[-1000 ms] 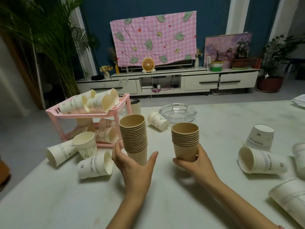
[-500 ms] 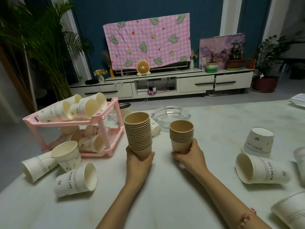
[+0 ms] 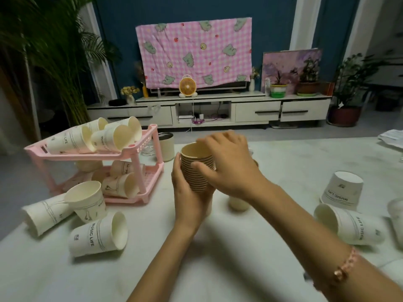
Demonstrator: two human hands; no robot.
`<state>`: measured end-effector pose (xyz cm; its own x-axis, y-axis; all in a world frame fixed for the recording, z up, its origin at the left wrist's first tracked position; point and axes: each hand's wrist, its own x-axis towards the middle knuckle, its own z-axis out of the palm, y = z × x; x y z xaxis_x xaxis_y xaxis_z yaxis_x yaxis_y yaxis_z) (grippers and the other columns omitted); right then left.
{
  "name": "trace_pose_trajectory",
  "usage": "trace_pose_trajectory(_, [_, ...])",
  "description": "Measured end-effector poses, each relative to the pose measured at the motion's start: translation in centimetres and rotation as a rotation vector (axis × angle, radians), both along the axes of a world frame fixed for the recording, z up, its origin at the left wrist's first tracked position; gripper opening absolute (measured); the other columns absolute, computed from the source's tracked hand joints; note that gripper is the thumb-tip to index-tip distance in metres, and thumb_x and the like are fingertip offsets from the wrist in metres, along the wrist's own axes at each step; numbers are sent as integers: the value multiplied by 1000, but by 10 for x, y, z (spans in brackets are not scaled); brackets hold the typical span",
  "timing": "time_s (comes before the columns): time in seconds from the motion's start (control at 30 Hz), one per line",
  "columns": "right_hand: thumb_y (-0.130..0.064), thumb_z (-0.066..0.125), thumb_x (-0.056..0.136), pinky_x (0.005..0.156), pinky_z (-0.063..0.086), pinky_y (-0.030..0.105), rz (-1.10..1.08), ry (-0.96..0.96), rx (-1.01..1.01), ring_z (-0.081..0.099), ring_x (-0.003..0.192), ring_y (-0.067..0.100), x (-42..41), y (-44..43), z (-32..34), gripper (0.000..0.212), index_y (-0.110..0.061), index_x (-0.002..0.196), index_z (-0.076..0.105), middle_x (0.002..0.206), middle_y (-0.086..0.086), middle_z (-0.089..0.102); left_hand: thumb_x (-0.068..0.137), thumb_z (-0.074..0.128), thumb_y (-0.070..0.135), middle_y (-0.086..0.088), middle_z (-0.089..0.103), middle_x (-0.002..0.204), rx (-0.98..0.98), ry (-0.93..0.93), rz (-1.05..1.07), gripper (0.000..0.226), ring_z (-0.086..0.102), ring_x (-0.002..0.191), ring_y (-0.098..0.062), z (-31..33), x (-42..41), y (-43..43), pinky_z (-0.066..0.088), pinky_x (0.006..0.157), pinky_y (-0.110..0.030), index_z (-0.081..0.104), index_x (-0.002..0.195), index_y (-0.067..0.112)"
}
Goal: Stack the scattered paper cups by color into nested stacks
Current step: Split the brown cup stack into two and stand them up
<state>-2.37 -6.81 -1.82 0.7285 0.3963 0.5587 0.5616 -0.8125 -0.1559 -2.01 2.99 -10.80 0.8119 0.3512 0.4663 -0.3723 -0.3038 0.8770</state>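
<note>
A nested stack of brown paper cups (image 3: 196, 171) is held above the table's middle. My left hand (image 3: 189, 199) wraps its lower part from the left and below. My right hand (image 3: 226, 164) grips its upper rims from the right, covering the far side. White "MUSIC LIFE" cups lie scattered: one on its side (image 3: 100, 234), one upright (image 3: 87, 201) and another lying (image 3: 43, 212) at the left. One upside-down cup (image 3: 342, 188) and one lying cup (image 3: 349, 225) are at the right. A small pale cup (image 3: 238, 203) shows under my right forearm.
A pink two-tier rack (image 3: 135, 153) at the left holds several white cups on both shelves. A tin can (image 3: 166, 147) stands behind it. A clear cup (image 3: 397, 212) sits at the right edge. Papers (image 3: 390, 138) lie at the far right of the pale table (image 3: 218, 258).
My right hand carried its shorter brown stack left onto the taller one. Both hands now hold a single brown stack, raised off the table.
</note>
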Motion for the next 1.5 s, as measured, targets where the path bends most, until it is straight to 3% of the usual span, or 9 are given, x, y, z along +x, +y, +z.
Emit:
trace_pose_trajectory(0.1, [-22,51,87,82,20,35,26,16,-254,40,106,24,14,6,11,19,-18,103,60,107,3,63,58,66,48,-5,47,138,20,5,-15,92,47,124,-21,11,5,5,42,102,-46,26,139,27])
trace_pose_trajectory(0.33, [-8,50,82,76,19,32,39,-34,-262,39,91,22,12,12,20,11,-18,83,52,94,5,62,76,70,19,-10,47,133,78,3,-27,67,47,119,-24,17,16,11,42,100,-39,37,134,12])
trace_pose_trajectory(0.53, [-13,47,90,81,26,35,-121,-322,134,48,102,28,14,-15,71,16,-10,100,59,107,11,64,80,67,27,-7,40,142,76,-4,-38,71,40,127,-18,16,17,16,28,94,-10,30,139,14])
trace_pose_trajectory(0.87, [-15,46,91,87,31,40,-264,-25,-27,47,103,29,29,-62,6,15,-11,99,58,107,10,62,63,81,29,-7,42,139,43,179,-73,94,42,127,-22,-19,17,14,36,108,-43,26,138,16])
trace_pose_trajectory(1.07, [-12,45,90,84,25,34,-194,148,-135,43,112,28,37,-58,-22,21,-13,107,58,116,9,57,67,79,22,-7,45,139,50,271,-100,91,45,125,-23,-29,18,16,37,104,-32,23,138,13])
trace_pose_trajectory(1.17, [-29,61,84,108,20,41,-225,149,256,24,135,26,35,-61,-43,57,-22,135,36,145,8,29,70,77,18,-10,48,135,91,318,-106,85,50,120,-27,-34,20,17,38,93,-28,24,136,9])
trace_pose_trajectory(1.23, [-28,77,69,115,18,46,-204,292,642,19,139,25,31,-60,-64,96,-22,143,16,150,8,19,72,76,17,-14,51,132,139,370,-111,77,52,117,-30,-38,20,18,40,89,-28,28,131,6])
trace_pose_trajectory(1.3, [-23,85,58,114,24,46,-143,473,776,23,138,25,30,-54,-91,115,-18,143,8,149,9,21,72,75,17,-15,52,129,167,393,-116,71,53,114,-29,-43,20,19,40,85,-26,31,127,4])
trace_pose_trajectory(1.5, [-18,75,68,88,48,37,-223,522,945,57,105,23,46,-39,-127,60,-13,117,41,117,7,59,73,74,22,-8,53,124,232,374,-180,68,51,103,-17,-46,29,2,39,83,-25,34,126,8])
